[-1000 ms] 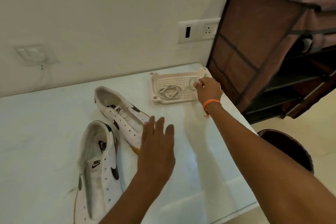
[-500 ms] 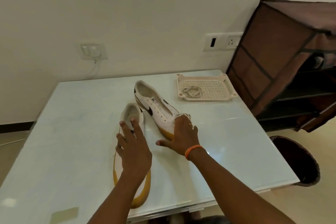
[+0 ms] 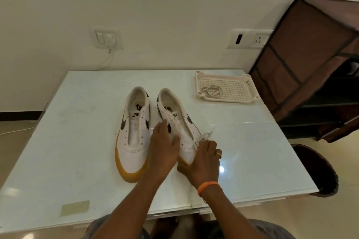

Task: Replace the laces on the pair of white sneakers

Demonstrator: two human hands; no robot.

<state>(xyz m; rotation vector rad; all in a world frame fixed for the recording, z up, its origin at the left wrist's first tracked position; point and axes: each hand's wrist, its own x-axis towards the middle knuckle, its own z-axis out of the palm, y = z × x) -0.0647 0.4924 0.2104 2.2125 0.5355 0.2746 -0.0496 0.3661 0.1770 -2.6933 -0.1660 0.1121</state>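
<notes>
Two white sneakers with gum soles and no laces stand side by side on the glass table [image 3: 77, 141], toes toward me. The left sneaker [image 3: 134, 132] stands free. My left hand [image 3: 163, 147] lies with straight fingers against the inner side of the right sneaker [image 3: 178, 120]. My right hand [image 3: 205, 161], with an orange wristband, curls round that shoe's toe and holds a white lace [image 3: 205, 135], whose end sticks out to the right. A second bundled lace [image 3: 211, 91] lies in the cream tray [image 3: 233, 88].
The tray stands at the table's far right corner. A brown fabric shoe rack [image 3: 310, 60] stands to the right of the table, and a dark round bin [image 3: 318, 170] sits on the floor beside the table's right edge. Wall sockets [image 3: 250, 39] are behind.
My right hand came back from the tray with a lace and now grips the right sneaker's toe. Both sneakers have been turned to lie parallel. My left hand moved from the left sneaker to the right one.
</notes>
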